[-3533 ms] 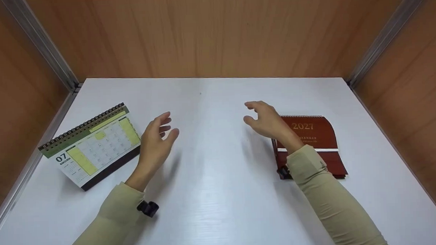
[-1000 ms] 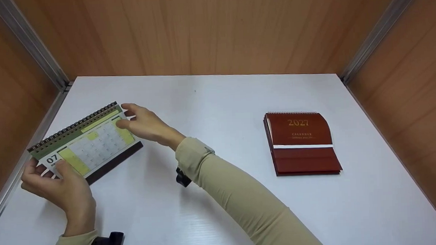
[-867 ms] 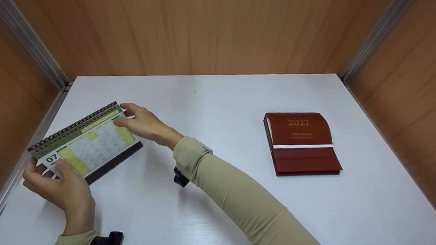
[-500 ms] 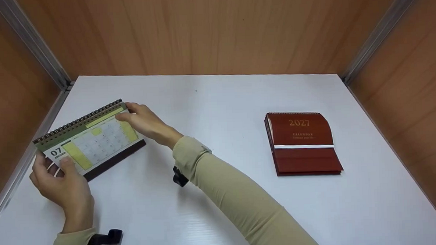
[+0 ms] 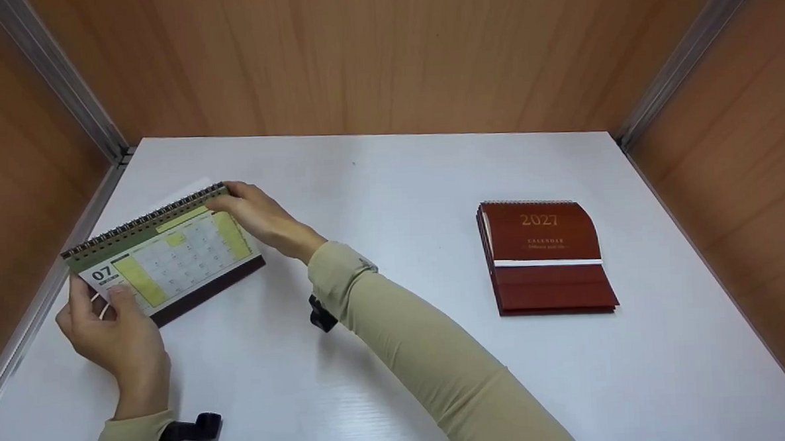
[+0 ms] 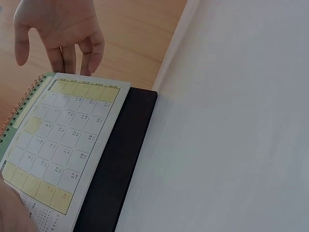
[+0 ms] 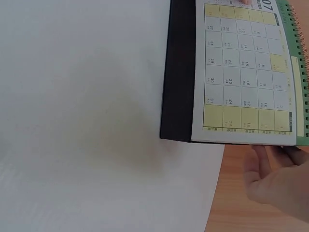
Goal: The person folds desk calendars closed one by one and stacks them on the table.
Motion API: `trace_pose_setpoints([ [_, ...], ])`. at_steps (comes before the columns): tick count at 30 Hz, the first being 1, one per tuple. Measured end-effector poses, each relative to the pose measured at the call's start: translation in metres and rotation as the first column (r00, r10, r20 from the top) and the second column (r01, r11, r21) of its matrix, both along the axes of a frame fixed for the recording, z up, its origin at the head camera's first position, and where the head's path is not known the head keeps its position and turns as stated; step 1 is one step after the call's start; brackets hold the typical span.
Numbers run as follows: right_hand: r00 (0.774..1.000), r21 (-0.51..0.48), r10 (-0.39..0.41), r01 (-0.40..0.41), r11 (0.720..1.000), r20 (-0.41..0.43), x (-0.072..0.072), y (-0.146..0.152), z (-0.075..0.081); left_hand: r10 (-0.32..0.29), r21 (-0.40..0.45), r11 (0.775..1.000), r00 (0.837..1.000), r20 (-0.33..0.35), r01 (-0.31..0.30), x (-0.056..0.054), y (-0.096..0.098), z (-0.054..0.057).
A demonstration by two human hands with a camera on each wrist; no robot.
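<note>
A spiral-bound desk calendar [image 5: 182, 253] with green and yellow pages, turned to "07", stands tilted on its dark base at the left of the table. My left hand [image 5: 116, 332] grips its left end, thumb on the front page and fingers behind. At the upper right corner, my right hand [image 5: 260, 216] holds the calendar by the coil end, its thumb near the front top edge and its other fingers partly hidden behind. A white sheet edge [image 5: 195, 187] shows behind the coil. In the right wrist view the right hand [image 7: 280, 183] is beside the calendar's end.
A dark red 2027 desk calendar [image 5: 543, 257] with a white band stands at the right of the white table [image 5: 377, 181]. Wood-grain panels [image 5: 385, 55] rise behind and on both sides, with metal posts at the corners.
Both hands came from mid-table to the green calendar and took hold of it. Lately the right hand shifted up to the coil end, and a white sheet edge appeared behind the coil.
</note>
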State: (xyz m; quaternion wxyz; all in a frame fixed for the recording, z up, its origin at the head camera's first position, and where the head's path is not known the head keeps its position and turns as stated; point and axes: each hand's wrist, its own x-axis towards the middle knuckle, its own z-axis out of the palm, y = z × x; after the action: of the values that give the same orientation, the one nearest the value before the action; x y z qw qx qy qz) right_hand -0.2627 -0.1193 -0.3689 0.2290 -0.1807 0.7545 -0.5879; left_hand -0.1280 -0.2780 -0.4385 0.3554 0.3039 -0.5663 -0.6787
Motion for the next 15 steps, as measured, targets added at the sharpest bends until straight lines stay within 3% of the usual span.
trace_pose_setpoints([
  [15, 1.0, -0.062, -0.008, 0.008, 0.998, 0.004, 0.0007, -0.0014, 0.0104, 0.016, -0.05, 0.999, 1.0, -0.009, -0.016, 0.0007, 0.0012, -0.0003],
])
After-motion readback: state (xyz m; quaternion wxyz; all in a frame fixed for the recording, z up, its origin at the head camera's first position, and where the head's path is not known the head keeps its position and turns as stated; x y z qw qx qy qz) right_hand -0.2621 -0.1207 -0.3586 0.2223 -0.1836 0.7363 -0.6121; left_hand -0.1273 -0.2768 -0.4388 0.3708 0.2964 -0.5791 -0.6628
